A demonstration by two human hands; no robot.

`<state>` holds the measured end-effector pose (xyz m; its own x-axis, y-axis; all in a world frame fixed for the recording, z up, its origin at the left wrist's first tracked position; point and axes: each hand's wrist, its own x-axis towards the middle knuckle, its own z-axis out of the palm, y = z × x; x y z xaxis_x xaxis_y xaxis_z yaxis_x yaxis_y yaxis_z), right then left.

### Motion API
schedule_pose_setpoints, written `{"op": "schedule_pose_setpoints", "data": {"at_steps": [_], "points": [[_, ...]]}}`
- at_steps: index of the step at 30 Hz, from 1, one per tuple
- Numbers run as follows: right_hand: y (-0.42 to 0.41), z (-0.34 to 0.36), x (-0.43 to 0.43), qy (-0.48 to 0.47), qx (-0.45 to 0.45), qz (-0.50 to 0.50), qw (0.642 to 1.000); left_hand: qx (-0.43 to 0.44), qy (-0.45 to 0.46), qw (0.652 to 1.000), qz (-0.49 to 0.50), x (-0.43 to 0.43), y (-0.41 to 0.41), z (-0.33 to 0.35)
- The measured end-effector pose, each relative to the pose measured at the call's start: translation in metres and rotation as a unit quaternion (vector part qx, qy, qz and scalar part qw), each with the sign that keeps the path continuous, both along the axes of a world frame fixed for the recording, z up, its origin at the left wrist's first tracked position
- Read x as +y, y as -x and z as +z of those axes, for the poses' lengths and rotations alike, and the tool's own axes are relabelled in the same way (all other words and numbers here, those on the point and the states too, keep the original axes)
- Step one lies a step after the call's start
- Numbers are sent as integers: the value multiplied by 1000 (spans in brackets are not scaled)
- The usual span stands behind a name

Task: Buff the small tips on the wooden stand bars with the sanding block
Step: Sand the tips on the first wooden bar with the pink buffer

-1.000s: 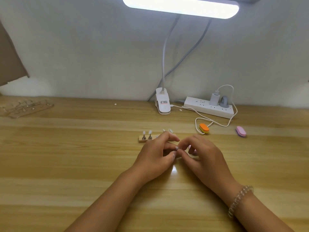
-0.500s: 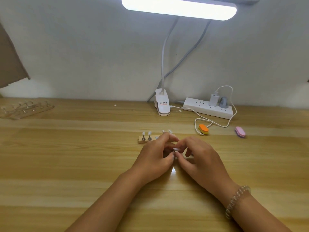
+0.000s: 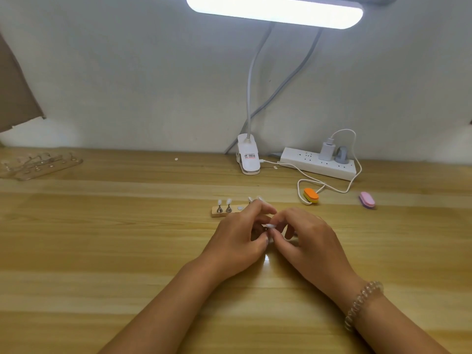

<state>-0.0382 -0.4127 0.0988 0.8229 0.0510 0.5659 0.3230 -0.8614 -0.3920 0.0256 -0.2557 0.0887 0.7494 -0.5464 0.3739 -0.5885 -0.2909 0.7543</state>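
I am watching left hand [image 3: 237,236] and right hand [image 3: 309,238] meeting at middle of light wooden desk [image 3: 102,251], fingertips of both pinching small white oval tip [image 3: 270,226]. Just beyond left hand, short pale wooden stand bar [image 3: 217,212] lying partly hidden. Toward far right corner, orange oval sanding block [image 3: 311,195] sitting untouched. I am judging risks: tip slipping from pinch, skittering off; knuckles bumping bar, toppling its standing tips.

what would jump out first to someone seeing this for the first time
The glowing lamp bar along the top edge grabs the eye first. Next come the left hand and right hand, meeting mid-view with fingertips pinched round a small white tip. Just behind them lies the wooden stand bar with tips on pegs, while the orange sanding block and pink sanding block lie untouched further right.
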Motion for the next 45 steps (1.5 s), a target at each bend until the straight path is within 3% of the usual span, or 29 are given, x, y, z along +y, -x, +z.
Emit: {"op": "schedule_pose_setpoints", "data": {"at_steps": [4,7,9,11,14,25,35,45], "points": [[-1,0,-1,-8,-15,-17,1000,-78,-34,995,50,-1,3,3],[0,0,-3,-14,-21,-32,999,-191,-18,961,198,2,1,4],[1,0,-3,-12,-20,-37,999,-156,-6,942,297,7,-6,6],[1,0,-3,-10,-17,-41,999,-38,-37,939,340,12,-14,6],[2,1,-2,-8,-14,-44,999,44,-98,941,321,16,-21,2],[1,1,1,24,-39,-69,997,-28,-118,987,100,5,-3,3],[2,3,3,86,-12,-80,993,-62,-131,986,81,4,1,7],[1,1,2,65,-22,-70,995,-59,-129,987,80,4,0,7]]}}
